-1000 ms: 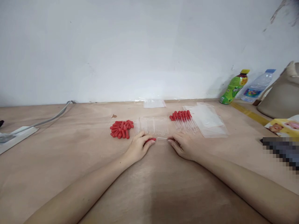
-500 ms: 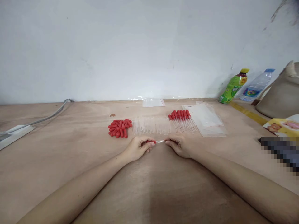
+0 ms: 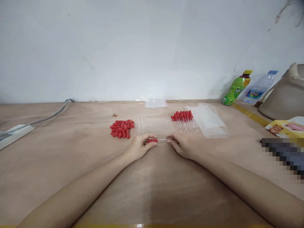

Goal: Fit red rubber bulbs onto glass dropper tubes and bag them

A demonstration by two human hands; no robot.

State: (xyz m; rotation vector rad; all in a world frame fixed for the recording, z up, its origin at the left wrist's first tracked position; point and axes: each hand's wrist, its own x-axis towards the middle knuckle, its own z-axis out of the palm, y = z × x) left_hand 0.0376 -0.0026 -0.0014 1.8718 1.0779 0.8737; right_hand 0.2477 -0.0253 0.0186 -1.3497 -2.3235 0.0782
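My left hand (image 3: 139, 148) is closed around the red rubber bulb (image 3: 152, 140) of a dropper, thumb below and fingers above. From the bulb a clear glass tube (image 3: 162, 140) runs level to the right, and my right hand (image 3: 184, 146) pinches its other end. That end is hidden by the fingers. Just beyond my hands lies a row of loose glass tubes (image 3: 158, 125). To its left is a pile of red rubber bulbs (image 3: 121, 129); on its right, several droppers (image 3: 185, 119) lie side by side, red ends away from me.
Clear plastic bags (image 3: 211, 122) lie right of the droppers, and another bag (image 3: 155, 104) is by the wall. A green-labelled bottle (image 3: 237, 88), a clear bottle (image 3: 262, 87) and a beige container (image 3: 282, 95) stand back right. A cable (image 3: 51, 118) and power strip (image 3: 17, 136) are left.
The grip on the bulb has loosened a little, so more of the red shows between my left fingers. Both hands still hold the dropper in nearly the same place.
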